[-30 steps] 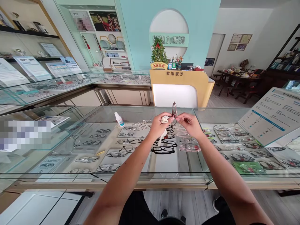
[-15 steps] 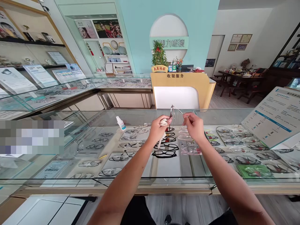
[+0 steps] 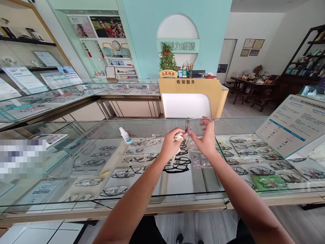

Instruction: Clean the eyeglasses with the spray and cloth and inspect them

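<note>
Above the glass counter, a thin-framed pair of eyeglasses [image 3: 187,125] is held up, seen almost edge-on. My left hand [image 3: 171,142] is closed on it at the lower edge, and a crumpled pale cloth [image 3: 178,136] is tucked in the same fingers, its tail hanging below. My right hand [image 3: 206,139] is beside the glasses with thumb and fingers spread; its thumb tip is close to the lens, though whether it touches I cannot tell. A thin temple arm reaches toward its raised fingers. Below my hands, black-framed glasses [image 3: 177,168] lie in a column inside the case.
A white spray bottle [image 3: 125,135] stands on the counter glass to the left. A large printed sign [image 3: 286,125] stands at right. Many eyeglasses, some on a green card [image 3: 270,183], lie beneath the glass. Beyond is a wooden cashier desk [image 3: 218,98].
My right hand has gone from pinching the temple arm to spread fingers, nearer the lens. The eyeglasses have turned a little. The whole view has shifted slightly.
</note>
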The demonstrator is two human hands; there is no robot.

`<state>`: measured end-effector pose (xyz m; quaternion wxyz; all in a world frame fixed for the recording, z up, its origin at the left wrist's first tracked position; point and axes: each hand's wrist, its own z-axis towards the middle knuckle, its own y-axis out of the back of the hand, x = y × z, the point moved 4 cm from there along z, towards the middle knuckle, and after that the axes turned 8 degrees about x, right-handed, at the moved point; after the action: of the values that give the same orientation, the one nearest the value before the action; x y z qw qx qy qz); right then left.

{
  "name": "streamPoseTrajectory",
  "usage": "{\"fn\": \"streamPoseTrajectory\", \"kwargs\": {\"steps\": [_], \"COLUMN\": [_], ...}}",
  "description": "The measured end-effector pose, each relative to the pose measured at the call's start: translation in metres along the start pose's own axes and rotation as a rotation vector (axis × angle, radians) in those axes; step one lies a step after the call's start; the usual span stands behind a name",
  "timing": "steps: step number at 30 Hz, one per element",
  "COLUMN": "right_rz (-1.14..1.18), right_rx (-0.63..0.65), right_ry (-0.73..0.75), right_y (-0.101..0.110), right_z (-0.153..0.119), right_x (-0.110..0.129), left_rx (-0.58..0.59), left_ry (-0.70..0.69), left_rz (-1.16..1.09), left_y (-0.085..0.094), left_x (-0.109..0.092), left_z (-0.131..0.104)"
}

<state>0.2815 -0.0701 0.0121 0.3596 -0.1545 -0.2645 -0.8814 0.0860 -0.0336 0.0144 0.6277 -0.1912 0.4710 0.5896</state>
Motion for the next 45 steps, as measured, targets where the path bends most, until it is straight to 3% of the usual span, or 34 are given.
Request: {"fn": "streamPoseTrajectory", "kwargs": {"steps": [14,23,27,36,41,45], "right_rz": [-0.15,-0.229,-0.221,-0.275,-0.084,0.025], "right_rx": [-0.014,0.107,0.168,0.202,0.337,0.366], "right_ry": [0.098,-0.041,-0.121,-0.071,0.092,0.122], "right_y": [0.0,-0.005,-0.014,-0.015,-0.018,-0.022], "right_z": [-0.002,-0.005,-0.01,-0.011,-0.011,-0.012], "right_x": [0.002,0.0,-0.002,0.004,0.023,0.026], "left_rx": [-0.094,-0.265,-0.288,-0.203,-0.125,-0.063], "left_ry": [0.032,0.105,0.103,0.1,0.028,-0.038], "left_rz": [-0.105,-0.311,-0.273,-0.155,-0.113,-0.107], "left_y": [-0.003,0.01,0.015,0.015,0.008,0.0], "left_x": [0.001,0.008,0.009,0.009,-0.002,-0.007], "left_z": [-0.002,0.001,0.001,0.002,0.002,0.001]}}
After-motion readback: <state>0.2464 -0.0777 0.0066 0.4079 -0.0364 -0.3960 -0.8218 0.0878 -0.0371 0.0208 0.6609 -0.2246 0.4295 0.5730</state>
